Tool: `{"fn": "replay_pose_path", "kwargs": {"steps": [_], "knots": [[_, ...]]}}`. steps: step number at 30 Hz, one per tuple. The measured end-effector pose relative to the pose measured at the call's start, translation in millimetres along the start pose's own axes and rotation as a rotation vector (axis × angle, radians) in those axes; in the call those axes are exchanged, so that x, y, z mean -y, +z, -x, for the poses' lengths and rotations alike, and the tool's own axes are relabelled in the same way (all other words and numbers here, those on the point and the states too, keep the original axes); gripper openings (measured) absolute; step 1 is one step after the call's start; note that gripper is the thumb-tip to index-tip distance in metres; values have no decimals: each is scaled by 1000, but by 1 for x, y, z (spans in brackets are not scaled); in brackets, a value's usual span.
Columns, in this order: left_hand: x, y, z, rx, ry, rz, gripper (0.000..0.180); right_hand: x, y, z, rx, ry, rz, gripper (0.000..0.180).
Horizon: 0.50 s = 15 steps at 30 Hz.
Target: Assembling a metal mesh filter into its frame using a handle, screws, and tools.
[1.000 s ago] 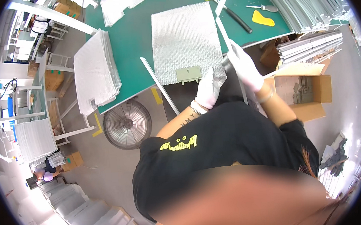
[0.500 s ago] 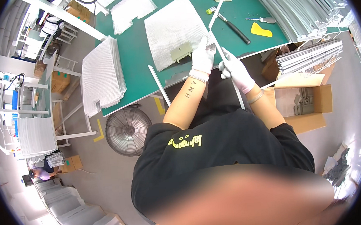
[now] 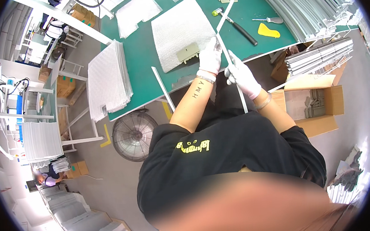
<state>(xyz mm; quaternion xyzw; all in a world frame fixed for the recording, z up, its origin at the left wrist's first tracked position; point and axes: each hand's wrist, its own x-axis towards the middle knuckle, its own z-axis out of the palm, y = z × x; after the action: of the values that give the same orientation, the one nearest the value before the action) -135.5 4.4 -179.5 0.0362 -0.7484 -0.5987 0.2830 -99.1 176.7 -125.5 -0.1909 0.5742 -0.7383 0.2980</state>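
Note:
A thin white strip frame [image 3: 236, 78] stands before me, two lengths meeting in a corner near the table's front edge. One length runs up and right across the table, the other down toward my body. My gloved left hand [image 3: 210, 58] has its fingers closed at the strip just below that corner. Lower on the same length, my gloved right hand [image 3: 243, 77] is wrapped around it; some fingertips are hidden. Left of the strips lies a white mesh sheet [image 3: 181, 25], with a beige plastic part [image 3: 188, 53] on its near edge.
On the green table [image 3: 139, 50] are a hammer [image 3: 243, 34], a screwdriver [image 3: 272, 20] and a yellow scraper [image 3: 268, 31]. Stacked mesh sheets [image 3: 107, 78] lie left, bundled strips [image 3: 293, 9] right. Another strip [image 3: 162, 87] overhangs the edge. A fan [image 3: 135, 136] and a carton [image 3: 334, 100] stand below.
The strip's corner and upper length have shifted slightly right and up. Both hands keep nearly the same places on it. The whole view has drifted a little.

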Motion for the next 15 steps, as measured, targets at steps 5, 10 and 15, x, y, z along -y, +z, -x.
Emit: {"fn": "replay_pose_path", "kwargs": {"steps": [5, 10, 15], "knots": [[-25, 2, -1, 108, -101, -312, 33, -6, -8, 1, -27, 27, 9, 60], [-6, -5, 3, -75, -655, 1369, 32, 21, -12, -62, 67, 53, 133, 53], [-52, -9, 52, -64, -686, 1291, 33, 18, -28, -129, 108, 76, 430, 42]]}}
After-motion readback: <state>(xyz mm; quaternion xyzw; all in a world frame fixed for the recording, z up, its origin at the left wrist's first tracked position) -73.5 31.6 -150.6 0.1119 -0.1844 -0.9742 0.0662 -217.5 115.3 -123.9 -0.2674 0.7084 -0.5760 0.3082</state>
